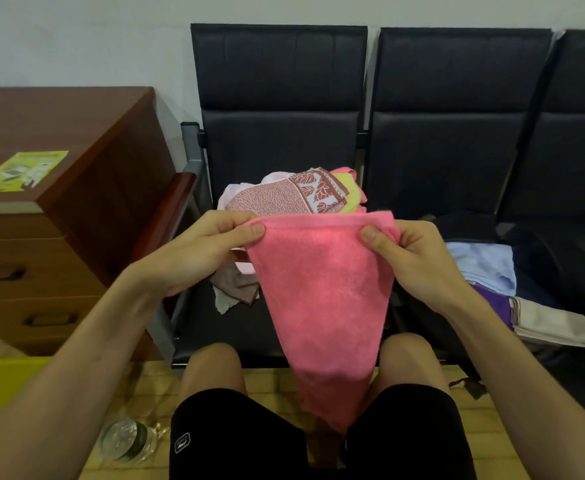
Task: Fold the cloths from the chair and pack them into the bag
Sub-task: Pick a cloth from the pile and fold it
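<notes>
**I hold up a fuzzy pink cloth**

Head camera: my left hand (201,251) and my right hand (409,258) each pinch a top corner of the pink cloth (322,299), thumb in front and fingers curled behind. The cloth looks soft and fuzzy. It hangs down between my knees and gets thin at the bottom, like a cone.

Behind it, a heap of cloths (291,197) sits on the black padded chair (277,133). The top one is reddish with leaf shapes.

On the next seat lies the dark bag (464,225). A folded pale blue cloth (481,265), a purple cloth (492,299) and a beige cloth (551,323) rest on it.

A brown wooden drawer chest (76,202) stands on my left.
</notes>
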Tool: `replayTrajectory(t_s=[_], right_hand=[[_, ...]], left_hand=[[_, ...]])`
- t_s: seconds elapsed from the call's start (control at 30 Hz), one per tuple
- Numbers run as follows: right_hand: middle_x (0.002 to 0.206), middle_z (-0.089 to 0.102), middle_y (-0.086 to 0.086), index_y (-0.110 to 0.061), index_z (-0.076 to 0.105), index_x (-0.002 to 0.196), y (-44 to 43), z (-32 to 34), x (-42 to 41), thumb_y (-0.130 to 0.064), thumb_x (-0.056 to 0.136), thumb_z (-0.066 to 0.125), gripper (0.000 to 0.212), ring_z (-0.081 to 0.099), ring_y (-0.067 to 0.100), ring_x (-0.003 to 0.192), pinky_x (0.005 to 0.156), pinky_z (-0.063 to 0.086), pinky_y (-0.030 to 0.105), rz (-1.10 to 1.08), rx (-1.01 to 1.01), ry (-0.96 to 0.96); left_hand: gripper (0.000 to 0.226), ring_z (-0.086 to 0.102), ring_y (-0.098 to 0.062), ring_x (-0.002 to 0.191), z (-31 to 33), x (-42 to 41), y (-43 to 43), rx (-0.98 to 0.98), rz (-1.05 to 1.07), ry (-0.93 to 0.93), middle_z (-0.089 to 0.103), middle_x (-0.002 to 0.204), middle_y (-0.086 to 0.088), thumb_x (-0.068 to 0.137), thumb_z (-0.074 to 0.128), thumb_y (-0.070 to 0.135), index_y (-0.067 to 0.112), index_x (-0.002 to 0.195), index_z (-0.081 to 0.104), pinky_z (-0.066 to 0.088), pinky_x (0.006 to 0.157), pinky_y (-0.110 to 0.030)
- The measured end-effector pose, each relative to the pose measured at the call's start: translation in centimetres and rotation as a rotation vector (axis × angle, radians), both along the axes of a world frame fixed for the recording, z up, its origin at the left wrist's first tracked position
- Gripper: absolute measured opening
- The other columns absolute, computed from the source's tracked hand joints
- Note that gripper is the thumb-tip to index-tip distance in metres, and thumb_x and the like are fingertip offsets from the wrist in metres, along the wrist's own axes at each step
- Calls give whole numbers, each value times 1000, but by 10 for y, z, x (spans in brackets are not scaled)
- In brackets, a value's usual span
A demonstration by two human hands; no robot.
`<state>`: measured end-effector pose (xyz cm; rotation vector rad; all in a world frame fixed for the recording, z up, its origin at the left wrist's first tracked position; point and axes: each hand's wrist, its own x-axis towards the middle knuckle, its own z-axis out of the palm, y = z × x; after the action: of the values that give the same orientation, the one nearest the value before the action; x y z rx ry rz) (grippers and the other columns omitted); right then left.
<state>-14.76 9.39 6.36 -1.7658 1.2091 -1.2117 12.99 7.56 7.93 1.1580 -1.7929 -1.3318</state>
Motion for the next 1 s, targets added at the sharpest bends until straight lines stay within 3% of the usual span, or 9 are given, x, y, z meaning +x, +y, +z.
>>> replayTrajectory(t_s=[0.13,0.27,0.33,0.4,0.63,0.7,0.77,0.87,1.0], right_hand=[[62,57,16,13,58,70,2,-4,0,-40,85,61,54,50,16,58,54,43,35,-51,-36,-75],[45,48,-16,-16,48,53,7,-15,7,-21,96,58,44,42,0,44,45,32,13,-136,-18,-173],[42,44,-19,-23,40,52,8,-25,11,-16,100,52,50,40,-1,41,44,29,9,-147,2,-175],[44,48,-21,-28,45,53,10,-31,13,-17,101,50,50,43,-3,43,46,32,8,-148,34,-216],[63,68,-2,-13,72,60,25,-62,17,-42,85,60,40,52,8,62,60,44,23,-178,457,-684],[81,75,16,1,74,75,39,-78,20,-48,67,82,50,61,8,59,57,50,22,-65,566,-728],[81,77,6,-4,73,86,50,-95,23,-47,30,96,74,70,11,70,59,55,22,111,684,-569],[97,76,8,-6,72,103,50,-125,27,-24,65,91,47,72,23,96,81,58,31,138,711,-300],[86,75,-3,-9,72,95,48,-145,24,3,88,67,15,71,10,85,75,54,25,88,644,-158]], left_hand=[[51,62,-25,95,-13,-17,7,87,135,247,58,103,-12,96,54,39,-7,118,58,58,86,-40],[36,61,-29,98,-22,-51,16,83,348,326,63,110,-15,104,43,31,5,122,60,54,86,-40],[31,64,-20,102,-28,-66,18,37,430,334,68,111,-11,107,40,27,9,114,65,52,92,-37],[29,66,-7,92,-31,-78,21,45,462,368,73,98,3,107,40,24,14,103,67,54,81,-23],[23,70,-4,81,-33,-101,23,285,440,479,73,96,3,104,48,28,16,110,66,54,64,-19],[27,71,-10,92,-32,-104,20,341,466,495,72,109,-4,103,50,29,13,120,64,56,68,-22],[30,69,-16,103,-32,-104,17,380,498,516,71,116,-8,102,52,28,12,124,63,56,75,-26],[22,73,-14,90,-32,-98,13,387,504,553,76,97,-6,101,53,23,11,109,70,59,71,-26],[23,71,-6,65,-31,-84,12,386,548,569,74,69,1,102,50,21,11,93,68,54,54,-20]])
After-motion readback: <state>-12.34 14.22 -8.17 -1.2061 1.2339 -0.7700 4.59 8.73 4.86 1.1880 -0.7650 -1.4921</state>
